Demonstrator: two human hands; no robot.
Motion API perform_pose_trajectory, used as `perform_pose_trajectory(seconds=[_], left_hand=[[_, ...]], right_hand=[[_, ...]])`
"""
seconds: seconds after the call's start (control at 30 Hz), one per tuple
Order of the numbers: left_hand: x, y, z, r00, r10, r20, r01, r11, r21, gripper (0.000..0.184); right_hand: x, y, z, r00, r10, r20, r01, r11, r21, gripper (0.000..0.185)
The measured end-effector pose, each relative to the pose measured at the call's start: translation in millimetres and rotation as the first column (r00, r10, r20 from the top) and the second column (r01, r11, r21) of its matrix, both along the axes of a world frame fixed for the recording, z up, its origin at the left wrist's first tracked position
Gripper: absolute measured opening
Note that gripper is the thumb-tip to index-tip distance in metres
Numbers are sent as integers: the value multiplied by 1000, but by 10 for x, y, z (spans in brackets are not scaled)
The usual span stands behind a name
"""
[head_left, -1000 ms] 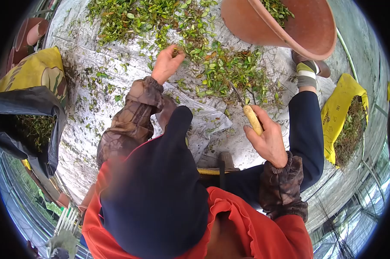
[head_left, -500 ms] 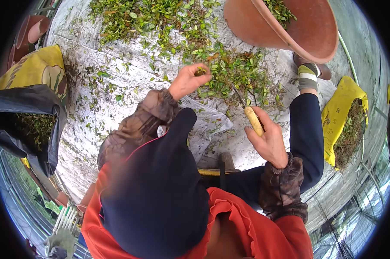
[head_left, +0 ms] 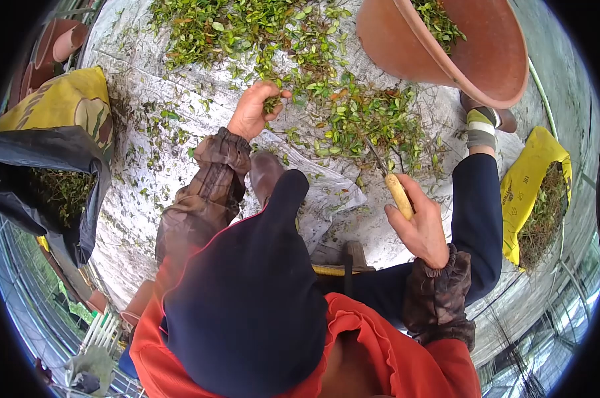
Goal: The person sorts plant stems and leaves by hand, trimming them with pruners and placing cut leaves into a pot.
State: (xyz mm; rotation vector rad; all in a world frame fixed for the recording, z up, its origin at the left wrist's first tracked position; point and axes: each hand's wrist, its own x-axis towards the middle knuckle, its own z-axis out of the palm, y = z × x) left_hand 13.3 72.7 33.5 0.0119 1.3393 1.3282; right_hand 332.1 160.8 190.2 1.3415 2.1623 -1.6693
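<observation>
My left hand is curled around a small bunch of green leaves, above the white ground sheet and left of the nearer leaf pile. My right hand grips the pale wooden handle of a hand tool. Its narrow dark metal blade points up and left, with the tip over the lower edge of the loose leafy cuttings; the exact blade shape is unclear. A larger spread of cuttings lies beyond my left hand.
A tilted terracotta-coloured tub with leaves inside stands at upper right, near my foot. Yellow sacks with plant matter lie at left and right. A brown boot shows beside my left sleeve. White sheeting covers the ground.
My left hand has moved left and slightly up, away from the nearer cuttings, and the bunch of leaves in it shows more clearly. My right hand keeps its hold on the tool.
</observation>
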Motion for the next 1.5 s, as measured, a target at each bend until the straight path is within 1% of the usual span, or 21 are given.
perform_pose_trajectory(seconds=[0.1, 0.2, 0.23, 0.3, 0.4, 0.5, 0.53, 0.63, 0.8, 0.87, 0.9, 0.93, 1.03, 1.07, 1.13, 1.17, 1.2, 1.3, 1.33, 1.47, 1.5], left_hand=[[-143, -1, -159, 997, -48, -59, 47, 999, -7, 10], [-274, 81, -259, 972, -79, -221, 69, 996, -52, 14], [-294, 125, -345, 880, -163, -447, 135, 986, -94, 16], [-260, 226, -496, 530, -308, -790, 226, 949, -218, 19], [-193, 304, -540, 335, -460, -823, 242, 886, -396, 24], [-170, 282, -466, 627, -353, -695, 250, 936, -250, 21], [-157, 264, -348, 867, -258, -426, 215, 965, -148, 15], [-181, 210, -72, 973, -170, -154, 170, 985, -9, 12], [-287, 432, -63, 944, -234, -232, 237, 971, -17, 10], [-296, 615, -229, 870, -279, -406, 283, 958, -52, 12], [-263, 688, -288, 822, -298, -486, 300, 951, -75, 13], [-206, 776, -263, 692, -342, -635, 331, 933, -142, 16], [-118, 901, -494, 449, -388, -805, 403, 892, -205, 16], [-106, 892, -553, 471, -374, -799, 382, 903, -197, 15], [-59, 836, -371, 752, -353, -557, 376, 923, -79, 15], [-36, 788, -243, 851, -336, -403, 357, 934, -24, 14], [-29, 703, -119, 899, -348, -268, 352, 935, -31, 15], [-62, 350, 8, 958, -262, -115, 270, 961, 57, 16], [-119, 247, 28, 961, -246, -129, 251, 968, 26, 16], [-334, 70, 101, 969, 21, -245, -28, 999, -24, 15], [-391, 65, 82, 953, 2, -303, -17, 999, -45, 16]], right_hand=[[8, -8, -25, 1000, 4, -18, -3, 1000, 27, 47], [4, -16, -34, 999, 14, -31, -12, 999, 46, 46], [1, -17, -31, 999, 15, -33, -13, 999, 46, 46], [-4, -18, -27, 999, 13, -32, -12, 999, 44, 46], [-13, -20, -29, 1000, 9, -28, -8, 999, 35, 46], [2, 1, -26, 1000, 6, -22, -5, 999, 32, 46], [10, 4, -26, 1000, 6, -20, -6, 999, 37, 46], [21, 5, -16, 1000, 12, -29, -10, 999, 52, 47], [7, 18, 42, 1000, 2, -6, -2, 1000, 10, 46], [15, 17, 17, 1000, 2, -11, -2, 1000, 13, 46], [17, 17, 3, 1000, 5, -12, -4, 1000, 22, 46], [18, 16, -14, 1000, 8, -14, -8, 1000, 30, 45], [4, 15, -23, 1000, 20, -15, -19, 999, 29, 45], [2, 19, -21, 1000, 21, -14, -21, 999, 28, 45], [-11, 30, 8, 1000, 10, -3, -10, 1000, 6, 45], [-11, 35, 18, 1000, 4, 0, -4, 1000, -5, 45], [0, 38, 16, 1000, -1, -6, 1, 1000, 8, 45], [27, 21, -8, 999, -3, -44, 5, 999, 40, 45], [27, 13, -7, 998, 1, -58, 2, 999, 53, 45], [13, -9, 14, 999, 2, -47, 0, 999, 43, 46], [14, -9, 13, 999, 2, -40, 0, 999, 40, 46]])
